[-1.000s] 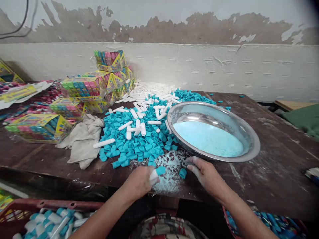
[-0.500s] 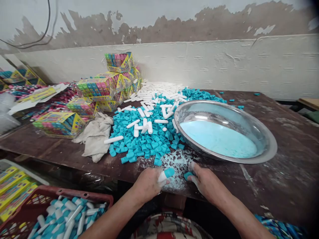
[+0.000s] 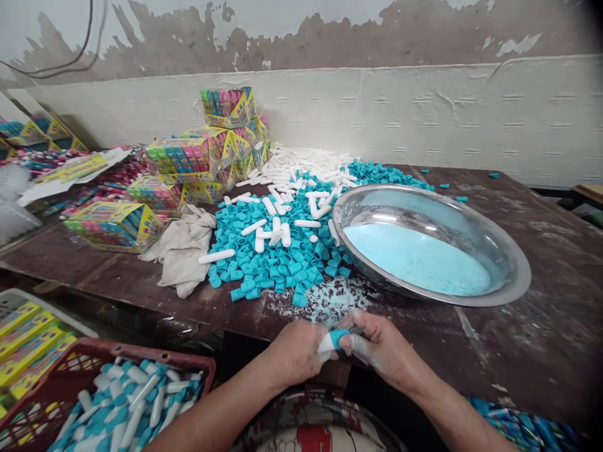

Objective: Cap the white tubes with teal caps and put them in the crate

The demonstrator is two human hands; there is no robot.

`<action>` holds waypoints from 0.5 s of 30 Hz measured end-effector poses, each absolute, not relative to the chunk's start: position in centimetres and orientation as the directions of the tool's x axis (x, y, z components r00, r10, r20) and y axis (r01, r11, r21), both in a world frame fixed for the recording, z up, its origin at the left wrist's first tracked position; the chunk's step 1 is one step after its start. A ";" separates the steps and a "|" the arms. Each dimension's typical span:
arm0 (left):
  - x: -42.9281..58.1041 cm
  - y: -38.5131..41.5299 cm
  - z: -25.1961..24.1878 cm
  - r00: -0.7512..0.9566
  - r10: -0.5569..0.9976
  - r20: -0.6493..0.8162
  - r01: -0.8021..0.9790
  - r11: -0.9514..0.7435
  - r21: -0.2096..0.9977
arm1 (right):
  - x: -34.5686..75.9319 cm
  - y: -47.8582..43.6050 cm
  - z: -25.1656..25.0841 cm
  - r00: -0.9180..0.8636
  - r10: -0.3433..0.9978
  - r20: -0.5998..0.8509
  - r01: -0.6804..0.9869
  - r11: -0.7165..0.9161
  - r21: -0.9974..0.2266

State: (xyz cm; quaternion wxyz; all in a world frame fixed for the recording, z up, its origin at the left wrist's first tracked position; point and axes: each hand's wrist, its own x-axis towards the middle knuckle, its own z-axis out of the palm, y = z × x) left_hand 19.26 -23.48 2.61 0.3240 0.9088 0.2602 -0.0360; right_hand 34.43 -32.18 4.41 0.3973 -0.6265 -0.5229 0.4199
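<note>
White tube (image 3: 325, 343): left hand (image 3: 299, 348) and right hand (image 3: 382, 344) fingers grip it; crate (image 3: 151, 356) holds capped ones (image 3: 134, 405), loose caps (image 3: 282, 271) remain near table's front edge (image 3: 254, 315).

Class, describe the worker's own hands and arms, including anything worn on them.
The left hand and right hand are ungloved; no sleeves show on either forearm. Pale powder dusts the right thumb. Below, a patterned fabric garment shows red, black and off-white.

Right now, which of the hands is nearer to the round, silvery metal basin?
Right: the right hand is in front of the basin, apart from it; the left hand is farther off, to the basin's front left.
</note>
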 end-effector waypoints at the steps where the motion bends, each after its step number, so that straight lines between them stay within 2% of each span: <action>1: 19.3 -23.5 2.4 0.864 0.450 -0.227 0.493 -0.661 0.566 | 34.4 -32.0 4.4 0.102 0.989 -0.106 0.328 -0.134 -0.935; 10: 16.7 -23.1 3.1 0.788 0.576 -0.217 0.593 -0.617 0.517 | 33.4 -30.6 3.9 0.057 0.997 -0.049 0.504 -0.071 -0.861; 12: 13.3 -22.4 3.7 0.712 0.663 -0.234 0.670 -0.539 0.511 | 34.5 -31.1 2.9 0.152 0.988 -0.018 0.531 -0.097 -0.842; 15: 5.1 -22.1 4.0 0.506 0.803 -0.315 0.814 -0.323 0.484 | 37.6 -32.5 0.8 0.275 0.961 0.014 0.571 -0.152 -0.807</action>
